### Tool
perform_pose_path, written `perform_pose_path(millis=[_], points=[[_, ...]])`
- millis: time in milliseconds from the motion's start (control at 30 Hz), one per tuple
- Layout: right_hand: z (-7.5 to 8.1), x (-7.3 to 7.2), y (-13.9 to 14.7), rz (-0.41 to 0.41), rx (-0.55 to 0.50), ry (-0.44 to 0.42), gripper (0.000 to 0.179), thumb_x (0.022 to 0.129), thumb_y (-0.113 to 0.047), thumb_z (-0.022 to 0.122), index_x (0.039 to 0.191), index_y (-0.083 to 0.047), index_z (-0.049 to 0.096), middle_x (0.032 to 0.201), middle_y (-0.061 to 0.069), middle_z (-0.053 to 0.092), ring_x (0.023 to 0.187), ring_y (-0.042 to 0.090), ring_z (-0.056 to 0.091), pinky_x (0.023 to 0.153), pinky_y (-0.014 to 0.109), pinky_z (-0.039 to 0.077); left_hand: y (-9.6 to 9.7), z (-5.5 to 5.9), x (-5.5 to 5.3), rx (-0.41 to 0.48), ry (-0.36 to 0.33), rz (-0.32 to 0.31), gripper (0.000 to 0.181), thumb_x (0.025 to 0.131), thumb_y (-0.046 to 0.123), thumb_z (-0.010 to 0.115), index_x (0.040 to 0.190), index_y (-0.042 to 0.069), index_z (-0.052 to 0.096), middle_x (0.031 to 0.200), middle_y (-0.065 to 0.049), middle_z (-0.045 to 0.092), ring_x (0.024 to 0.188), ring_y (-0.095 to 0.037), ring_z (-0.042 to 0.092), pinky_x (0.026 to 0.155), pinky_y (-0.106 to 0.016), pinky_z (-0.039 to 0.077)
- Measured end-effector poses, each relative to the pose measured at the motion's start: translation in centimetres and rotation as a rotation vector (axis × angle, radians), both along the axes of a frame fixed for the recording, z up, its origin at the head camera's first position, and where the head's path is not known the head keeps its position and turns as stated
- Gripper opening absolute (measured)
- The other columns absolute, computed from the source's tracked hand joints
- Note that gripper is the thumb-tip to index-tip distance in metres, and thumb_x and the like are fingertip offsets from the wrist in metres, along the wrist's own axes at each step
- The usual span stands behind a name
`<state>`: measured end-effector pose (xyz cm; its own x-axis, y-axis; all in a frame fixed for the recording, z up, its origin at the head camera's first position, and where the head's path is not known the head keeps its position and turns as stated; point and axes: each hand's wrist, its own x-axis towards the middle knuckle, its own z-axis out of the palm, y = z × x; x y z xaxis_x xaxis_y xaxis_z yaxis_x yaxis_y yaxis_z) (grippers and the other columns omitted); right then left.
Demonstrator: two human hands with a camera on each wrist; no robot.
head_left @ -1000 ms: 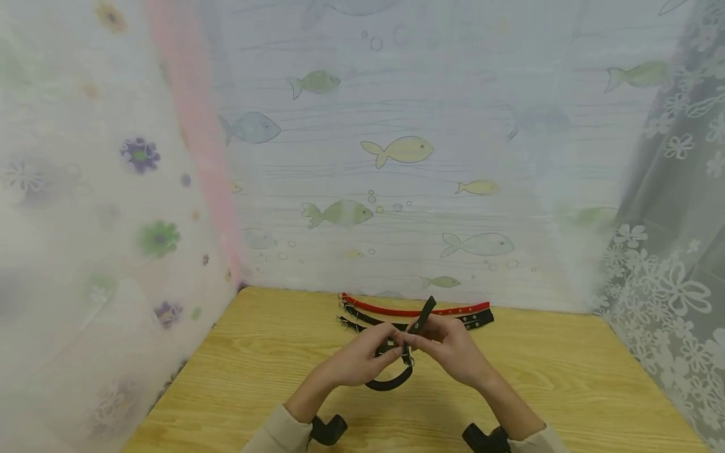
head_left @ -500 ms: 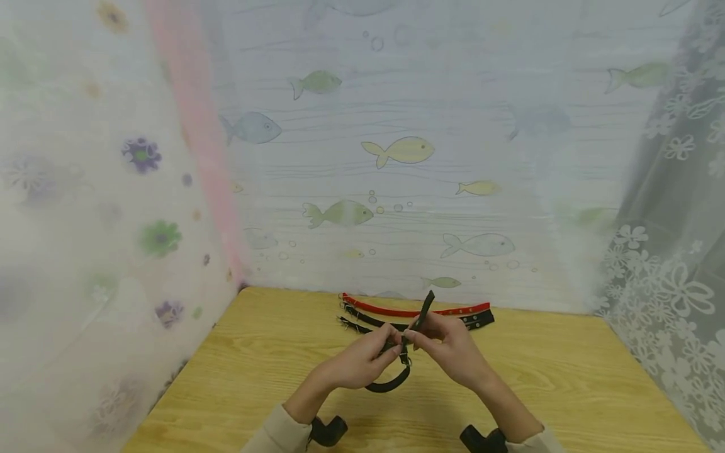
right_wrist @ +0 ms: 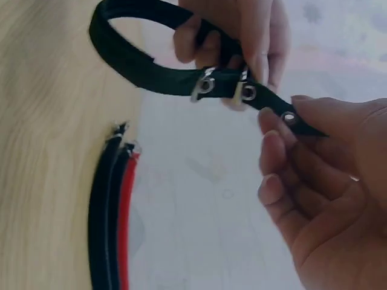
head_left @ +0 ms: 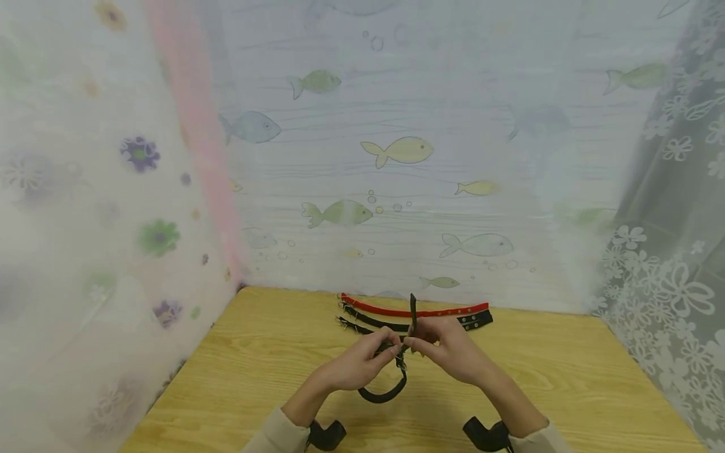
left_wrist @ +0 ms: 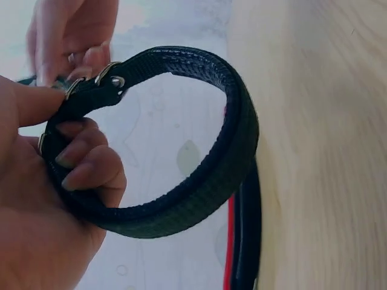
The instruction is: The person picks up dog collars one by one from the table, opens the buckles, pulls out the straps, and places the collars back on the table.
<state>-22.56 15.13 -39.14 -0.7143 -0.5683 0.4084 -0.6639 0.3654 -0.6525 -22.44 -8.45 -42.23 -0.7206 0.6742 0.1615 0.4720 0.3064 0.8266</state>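
Observation:
A dark buckle collar (head_left: 382, 399), like a pet collar, is bent into a loop between both hands above the table. My left hand (head_left: 359, 360) grips it beside the buckle, fingers curled through the loop in the left wrist view. My right hand (head_left: 453, 353) pinches the strap's free end (right_wrist: 289, 118), which has metal eyelets, between thumb and fingers. In the right wrist view the strap passes through the metal buckle (right_wrist: 243, 90), with a ring (right_wrist: 204, 84) beside it. The padded inner lining (left_wrist: 199, 66) shows in the left wrist view.
At the table's back lie a red collar (head_left: 385, 310) and two black collars, side by side, with buckles at the left and eyelets at the right. Behind the wood-grain table (head_left: 272, 352) hangs a fish-print curtain (head_left: 396, 189). Both wrists wear black camera mounts (head_left: 326, 435).
The strap's free end has swung left from a slant to nearly upright. The collar loop has shifted a little left and down. Both hands keep their hold.

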Motion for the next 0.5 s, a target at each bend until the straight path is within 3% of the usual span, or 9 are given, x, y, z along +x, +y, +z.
perform_pose_path(millis=[167, 267, 500], points=[[-0.1, 0.1, 0.4, -0.009, -0.057, -0.06, 0.013, 0.104, -0.019, 0.064, 0.101, -0.01, 0.073, 0.091, 0.0, 0.071, 0.076, 0.015, 0.068, 0.068, 0.032, 0.056, -0.1, 0.2, -0.3, 0.025, 0.12, 0.066, 0.017, 0.109, 0.024, 0.055, 0.119, 0.015, 0.064, 0.116, 0.003, 0.066, 0.109, -0.01, 0.062, 0.095, -0.032, 0.051], [-0.1, 0.2, 0.3, 0.003, -0.095, -0.062, 0.013, 0.103, -0.018, 0.064, 0.103, -0.009, 0.073, 0.096, 0.002, 0.073, 0.081, 0.015, 0.07, 0.073, 0.033, 0.058, -0.2, 0.6, -0.3, 0.013, 0.177, 0.099, 0.013, 0.105, 0.024, 0.062, 0.114, 0.019, 0.069, 0.111, 0.006, 0.069, 0.105, -0.009, 0.064, 0.089, -0.031, 0.053], [-0.1, 0.7, -0.4, 0.012, -0.151, -0.022, 0.01, 0.103, -0.017, 0.065, 0.104, -0.011, 0.073, 0.096, 0.0, 0.075, 0.086, 0.017, 0.073, 0.077, 0.033, 0.059, -0.1, 1.0, -0.1, 0.029, 0.179, 0.085, 0.006, 0.102, 0.02, 0.068, 0.105, 0.02, 0.073, 0.106, 0.007, 0.07, 0.098, -0.006, 0.064, 0.084, -0.03, 0.054]])
